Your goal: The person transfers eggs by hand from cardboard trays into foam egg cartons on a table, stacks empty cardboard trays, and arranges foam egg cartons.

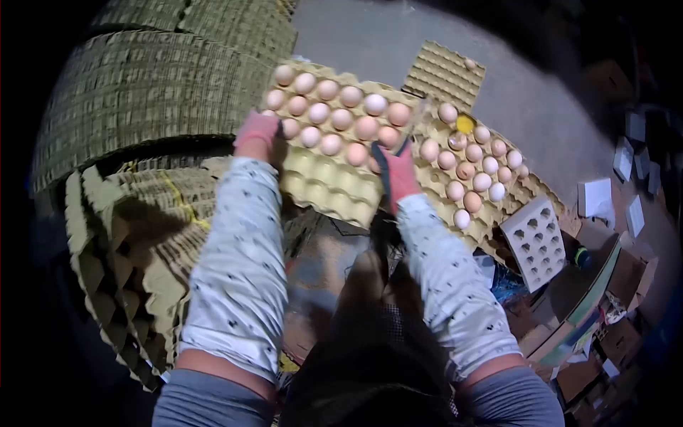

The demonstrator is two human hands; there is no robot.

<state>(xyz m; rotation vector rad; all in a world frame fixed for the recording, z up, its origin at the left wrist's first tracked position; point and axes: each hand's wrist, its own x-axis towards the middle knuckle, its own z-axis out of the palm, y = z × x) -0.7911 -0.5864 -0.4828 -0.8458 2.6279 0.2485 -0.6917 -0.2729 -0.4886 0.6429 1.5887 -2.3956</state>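
My left hand, in a pink glove, grips the left edge of a cardboard egg tray. On its right edge closes my right hand, in a pink glove with dark fingers. Several rows of pale pink and brown eggs fill the far part of this tray; the cups nearest me hold none. Just right of my right hand is another egg tray with scattered eggs. A broken egg with a bright yellow yolk lies in its far part. The undersides of both hands are hidden.
Tall stacks of egg trays rise at the left, with more trays standing tilted nearer me. Farther back lies a tray with one egg at its corner. A pale holed tray leans beside cardboard boxes at the right.
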